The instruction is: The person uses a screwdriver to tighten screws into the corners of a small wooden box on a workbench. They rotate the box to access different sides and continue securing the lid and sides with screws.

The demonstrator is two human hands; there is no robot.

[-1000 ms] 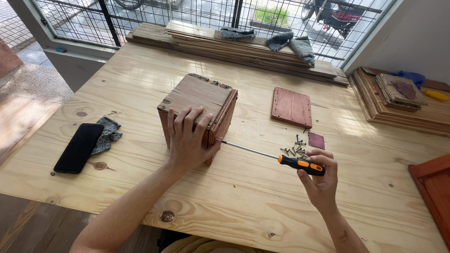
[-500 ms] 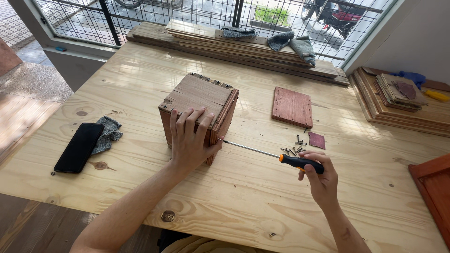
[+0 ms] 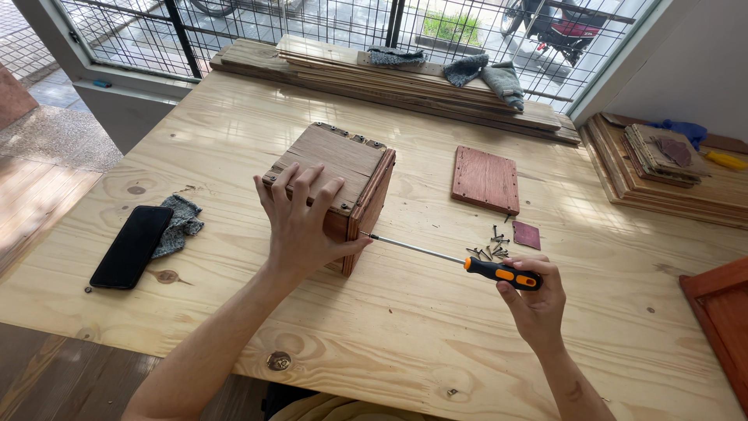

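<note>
L hand (image 3: 300, 226) flat on rough wooden box (image 3: 343, 168), R hand (image 3: 534, 300) w/ screwdriver (image 3: 460, 261)

the left hand (image 3: 300, 226) hides the wooden box's (image 3: 343, 160) near corner; the red panel (image 3: 721, 327) is cut off at right.

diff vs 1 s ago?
Barely any change. Right hand keeps gripping the screwdriver, tip at the wooden box side; its handle shifted slightly. Left hand stays pressed on the box. Phone, screws and board unmoved.
</note>
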